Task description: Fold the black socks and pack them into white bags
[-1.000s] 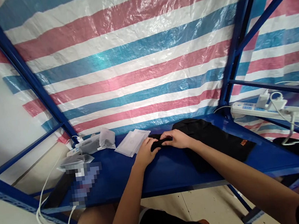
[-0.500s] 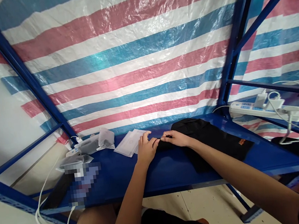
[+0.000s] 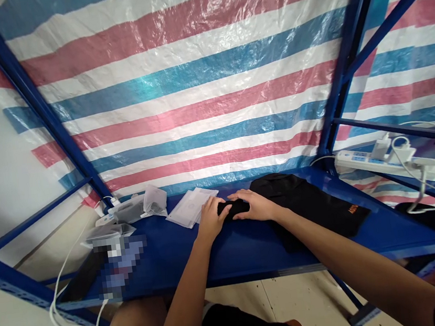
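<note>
A small black rounded bundle (image 3: 233, 209) lies on the blue shelf top between my two hands; its exact kind cannot be made out. My left hand (image 3: 210, 218) grips its left end, fingers over the far side and thumb on the near side. From the right, my right hand (image 3: 257, 205) curves round the other end, thumb low and fingers across the top. Just beyond my right hand a folded black cloth (image 3: 305, 202) with orange lettering is spread out. Flat translucent plastic sleeves (image 3: 187, 210) lie close to my left hand.
Clear plastic bags with contents (image 3: 154, 200) sit at the back left near a white plug. A phone-like, blurred-out item (image 3: 125, 267) with a white cable (image 3: 101, 317) lies front left. At right is a white power strip (image 3: 384, 161). Blue metal posts (image 3: 36, 111) frame the striped tarp (image 3: 202, 101).
My fingertips were pinched together over the black bundle. They have moved apart, and both hands now wrap its ends, leaving more of it visible between them.
</note>
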The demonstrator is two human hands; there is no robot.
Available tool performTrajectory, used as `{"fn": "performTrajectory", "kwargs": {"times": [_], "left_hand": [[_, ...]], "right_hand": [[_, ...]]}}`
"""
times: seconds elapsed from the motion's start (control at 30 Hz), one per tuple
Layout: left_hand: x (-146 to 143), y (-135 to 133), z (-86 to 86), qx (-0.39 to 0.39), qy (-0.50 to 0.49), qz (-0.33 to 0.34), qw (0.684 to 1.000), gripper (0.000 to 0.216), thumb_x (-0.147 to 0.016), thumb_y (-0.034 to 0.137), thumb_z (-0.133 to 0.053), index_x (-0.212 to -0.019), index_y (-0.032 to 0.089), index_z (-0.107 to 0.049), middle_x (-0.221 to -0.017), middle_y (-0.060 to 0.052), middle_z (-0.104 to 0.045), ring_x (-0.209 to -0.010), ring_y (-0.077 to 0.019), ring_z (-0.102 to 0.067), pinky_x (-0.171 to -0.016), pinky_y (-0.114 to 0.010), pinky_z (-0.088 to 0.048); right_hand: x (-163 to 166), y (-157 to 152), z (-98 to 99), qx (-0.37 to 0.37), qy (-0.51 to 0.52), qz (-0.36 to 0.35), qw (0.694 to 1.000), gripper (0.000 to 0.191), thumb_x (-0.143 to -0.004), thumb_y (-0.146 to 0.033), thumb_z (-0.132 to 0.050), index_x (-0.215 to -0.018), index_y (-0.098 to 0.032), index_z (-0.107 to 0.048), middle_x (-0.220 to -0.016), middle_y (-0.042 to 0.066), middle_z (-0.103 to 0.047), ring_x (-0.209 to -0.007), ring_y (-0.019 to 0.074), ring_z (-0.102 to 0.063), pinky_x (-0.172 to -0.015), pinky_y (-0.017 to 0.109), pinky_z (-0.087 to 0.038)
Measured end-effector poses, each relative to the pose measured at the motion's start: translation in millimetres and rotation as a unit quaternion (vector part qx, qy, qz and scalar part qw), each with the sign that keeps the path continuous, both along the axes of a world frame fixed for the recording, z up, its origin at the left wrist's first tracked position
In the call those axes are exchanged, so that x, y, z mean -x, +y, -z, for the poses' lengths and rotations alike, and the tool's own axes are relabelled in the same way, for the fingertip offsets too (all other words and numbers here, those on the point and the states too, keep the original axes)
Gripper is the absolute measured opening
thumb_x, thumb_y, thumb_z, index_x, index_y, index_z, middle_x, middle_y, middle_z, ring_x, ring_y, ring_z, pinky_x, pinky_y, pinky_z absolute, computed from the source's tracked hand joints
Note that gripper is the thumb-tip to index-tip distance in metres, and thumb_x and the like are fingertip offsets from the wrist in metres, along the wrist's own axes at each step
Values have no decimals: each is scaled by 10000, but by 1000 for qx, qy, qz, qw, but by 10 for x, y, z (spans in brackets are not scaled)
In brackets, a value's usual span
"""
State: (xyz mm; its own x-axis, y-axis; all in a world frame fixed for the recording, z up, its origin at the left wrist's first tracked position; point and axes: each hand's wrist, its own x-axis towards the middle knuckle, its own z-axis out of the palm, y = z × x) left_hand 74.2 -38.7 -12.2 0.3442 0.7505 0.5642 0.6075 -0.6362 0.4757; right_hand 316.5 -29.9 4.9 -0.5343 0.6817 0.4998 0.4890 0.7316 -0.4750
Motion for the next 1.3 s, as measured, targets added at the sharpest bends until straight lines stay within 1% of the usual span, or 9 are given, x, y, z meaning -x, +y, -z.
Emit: {"fn": "performTrajectory", "kwargs": {"times": [0.1,0.2,0.33,0.53,0.7,0.83,1.0,1.13,1.3], "left_hand": [[99,21,-25,-27,-1,-29,999,280,-1110,459,-501,-1246,277,-664,-1255,-65,-709,-1216,-270,-647,-1107,-462,-451],[300,92,36,-57,-12,-185,981,320,-1082,434,-516,-1287,252,-681,-1325,-140,-692,-1301,-347,-591,-1134,-533,-421],[583,180,167,22,57,-289,956,323,-937,439,-689,-1140,198,-764,-1313,-201,-697,-1255,-406,-601,-1092,-566,-447],[660,174,126,81,87,-292,949,313,-992,291,-535,-1083,198,-819,-1259,-168,-761,-1176,-353,-682,-1010,-483,-504],[640,135,30,88,38,-310,946,390,-1017,272,-466,-1213,222,-800,-1214,-162,-791,-1110,-357,-727,-947,-455,-536],[610,137,17,62,-12,-305,950,445,-986,175,-463,-1379,238,-662,-1167,-140,-793,-1085,-352,-742,-910,-434,-553],[436,142,39,-41,-68,-195,978,477,-952,67,-411,-1352,263,-582,-1433,-103,-685,-1297,-300,-677,-1019,-422,-562],[305,128,47,-79,-46,-108,990,532,-988,73,-373,-1441,268,-572,-1586,-84,-568,-1440,-260,-582,-1114,-404,-546],[254,91,55,-35,-81,-87,992,543,-1042,142,-400,-1571,261,-420,-1561,-122,-596,-1307,-259,-688,-1065,-408,-584]], "right_hand": [[7,54,33,-15,-13,15,1000,736,-834,-487,-898,-1501,-327,-632,-1197,85,-737,-1189,341,-649,-1124,565,-497],[-41,112,55,-37,-19,11,999,713,-883,-431,-851,-1543,-330,-601,-1192,97,-714,-1152,333,-640,-1055,537,-547],[-123,144,42,-86,-53,33,994,593,-877,-182,-771,-1442,-334,-674,-1247,91,-724,-1200,341,-642,-1148,602,-444],[-110,76,18,-104,-76,98,987,518,-794,-20,-666,-1252,-260,-680,-1351,110,-692,-1262,366,-614,-1115,603,-444],[59,69,58,2,164,56,985,350,-864,-263,-755,-1177,-259,-599,-1394,113,-643,-1293,319,-629,-1107,536,-517],[240,51,83,174,369,19,913,504,-761,-459,-894,-1131,-264,-613,-1188,71,-725,-1181,305,-693,-1062,502,-562],[362,-28,43,298,446,-46,842,435,-778,-444,-906,-1125,-272,-707,-1213,71,-757,-1182,327,-708,-1001,491,-594],[384,-19,46,245,449,-62,857,464,-806,-448,-899,-1210,-298,-727,-1280,63,-748,-1280,328,-663,-1126,519,-525],[312,60,88,131,360,-18,923,604,-775,-564,-913,-1284,-317,-702,-1469,86,-595,-1454,336,-517,-1231,526,-436]]}}
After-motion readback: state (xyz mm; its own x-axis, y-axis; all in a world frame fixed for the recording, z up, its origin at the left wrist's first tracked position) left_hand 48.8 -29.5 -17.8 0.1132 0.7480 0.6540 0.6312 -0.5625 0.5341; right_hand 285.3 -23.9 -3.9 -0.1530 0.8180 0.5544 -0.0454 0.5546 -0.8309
